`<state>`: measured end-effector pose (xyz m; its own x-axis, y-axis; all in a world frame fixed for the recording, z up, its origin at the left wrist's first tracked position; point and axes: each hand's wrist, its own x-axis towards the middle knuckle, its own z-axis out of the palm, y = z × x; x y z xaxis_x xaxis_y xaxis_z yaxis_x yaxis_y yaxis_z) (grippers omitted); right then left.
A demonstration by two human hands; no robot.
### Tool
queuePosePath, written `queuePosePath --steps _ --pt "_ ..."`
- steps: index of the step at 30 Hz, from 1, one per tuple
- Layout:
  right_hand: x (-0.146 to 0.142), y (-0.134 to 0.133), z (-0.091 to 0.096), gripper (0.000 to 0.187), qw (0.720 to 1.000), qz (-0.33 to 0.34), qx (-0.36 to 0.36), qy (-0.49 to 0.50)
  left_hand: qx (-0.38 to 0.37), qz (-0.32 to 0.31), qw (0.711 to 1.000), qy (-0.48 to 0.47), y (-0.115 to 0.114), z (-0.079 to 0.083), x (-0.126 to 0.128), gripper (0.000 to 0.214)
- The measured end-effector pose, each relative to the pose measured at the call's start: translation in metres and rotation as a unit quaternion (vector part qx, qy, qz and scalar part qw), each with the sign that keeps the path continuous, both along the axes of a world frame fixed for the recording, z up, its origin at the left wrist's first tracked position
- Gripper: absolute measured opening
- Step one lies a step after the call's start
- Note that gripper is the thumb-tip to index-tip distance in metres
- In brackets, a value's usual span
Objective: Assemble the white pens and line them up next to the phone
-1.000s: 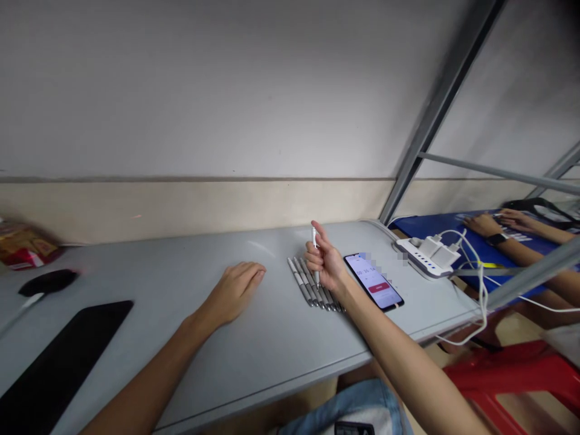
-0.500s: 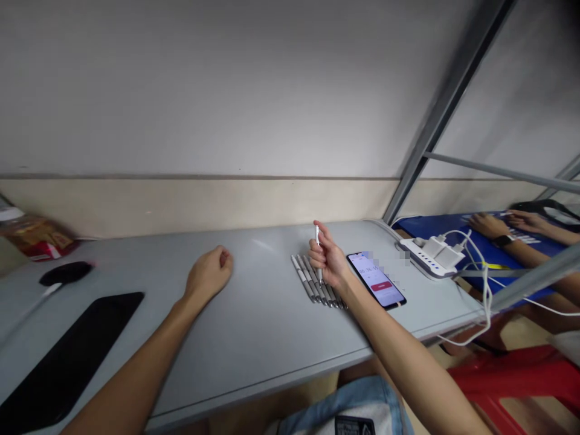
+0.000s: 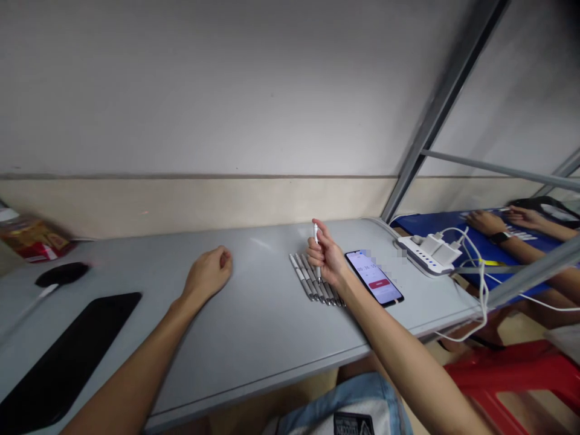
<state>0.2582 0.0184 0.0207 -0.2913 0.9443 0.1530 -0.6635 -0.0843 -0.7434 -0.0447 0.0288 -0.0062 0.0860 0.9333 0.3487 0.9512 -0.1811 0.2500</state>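
Observation:
My right hand point(image 3: 327, 257) is closed around a white-and-grey click pen point(image 3: 316, 232), held upright with its tip down and my thumb at its top end. Beneath and beside that hand lies a row of several similar pens point(image 3: 304, 278), side by side on the grey table point(image 3: 254, 338); my hand and forearm hide part of the row. My left hand point(image 3: 209, 270) rests on the table to the left of the pens, its fingers curled in, with nothing seen in it.
Right of the pens lies a phone point(image 3: 375, 279) with a lit timer screen. Beyond it are a power strip point(image 3: 428, 257) with chargers and white cables, and a metal post point(image 3: 414, 154). A black mat point(image 3: 72, 356) and a jar point(image 3: 34, 238) are at left. Another person's hands point(image 3: 487, 222) rest on a blue surface.
The whole view has shifted very slightly. Both hands keep their places, and the pen stays upright in my right hand.

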Motion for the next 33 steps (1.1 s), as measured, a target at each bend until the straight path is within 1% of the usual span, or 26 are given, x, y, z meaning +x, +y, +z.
queuePosePath --steps 4,9,11,15,19,22,27,33 --pt "0.000 0.000 0.001 0.032 1.000 -0.004 -0.001 -0.002 -0.007 -0.006 1.000 -0.002 -0.001 0.001 0.002 0.012" --pt "0.000 -0.001 0.001 0.036 1.000 0.004 -0.002 -0.004 -0.011 -0.025 1.000 0.007 -0.002 -0.002 0.009 0.012" --pt "-0.001 -0.002 0.001 0.033 1.000 0.004 -0.006 -0.003 -0.012 -0.031 0.999 0.014 -0.003 -0.003 0.012 0.013" --pt "0.000 -0.001 0.000 0.031 1.000 0.002 -0.002 0.015 -0.017 -0.026 0.999 0.024 -0.004 -0.003 0.015 0.013" --pt "0.000 0.000 -0.001 0.024 1.000 0.003 -0.004 0.027 -0.019 -0.029 0.999 0.022 -0.004 -0.003 0.013 0.014" --pt "0.000 0.000 0.000 0.027 1.000 0.004 -0.007 0.023 -0.020 -0.022 0.999 0.027 -0.004 -0.003 0.012 0.014" --pt "0.000 0.001 -0.001 0.024 1.000 0.004 -0.010 0.021 -0.016 -0.013 0.998 0.057 -0.006 -0.001 0.011 0.015" --pt "0.000 0.001 -0.002 0.023 1.000 0.006 -0.006 0.028 -0.028 -0.011 0.998 0.046 -0.006 -0.001 0.011 0.015"
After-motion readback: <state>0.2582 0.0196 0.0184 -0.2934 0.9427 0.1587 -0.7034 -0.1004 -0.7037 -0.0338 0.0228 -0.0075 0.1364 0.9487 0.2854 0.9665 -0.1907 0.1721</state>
